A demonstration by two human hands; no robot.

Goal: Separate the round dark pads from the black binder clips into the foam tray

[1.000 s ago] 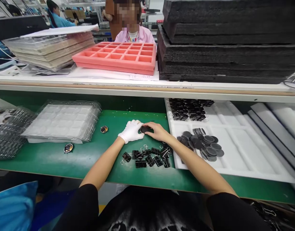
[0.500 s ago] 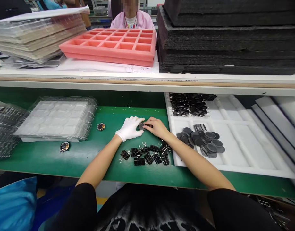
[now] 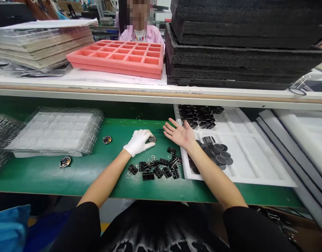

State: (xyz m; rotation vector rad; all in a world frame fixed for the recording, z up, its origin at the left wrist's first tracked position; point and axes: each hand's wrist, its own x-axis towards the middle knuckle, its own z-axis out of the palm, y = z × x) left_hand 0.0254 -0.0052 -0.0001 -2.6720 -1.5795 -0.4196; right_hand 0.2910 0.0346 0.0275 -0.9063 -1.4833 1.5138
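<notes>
My left hand (image 3: 139, 142), in a white glove, is closed around a small round disc (image 3: 152, 139) with a dark grey top, held at the green bench surface. My right hand (image 3: 179, 134) is bare and open, fingers spread and palm showing, held in the air to the right of the disc. Below the hands lies a cluster of black binder clips (image 3: 158, 171) with silver handles. One binder clip (image 3: 171, 151) sits at the cluster's upper right. Two round pieces with shiny rims, one upper piece (image 3: 107, 140) and one lower piece (image 3: 65, 161), lie to the left.
At right a white foam tray (image 3: 245, 140) holds dark discs (image 3: 218, 154) and rows of binder clips (image 3: 197, 115). Clear plastic trays (image 3: 56, 131) are stacked at left. A shelf (image 3: 111, 91) above carries pink foam (image 3: 116, 64) and black foam (image 3: 229, 66). A person sits beyond.
My right hand has let go of the disc, opened and moved right. The left hand still holds the disc. The whole view has shifted slightly.
</notes>
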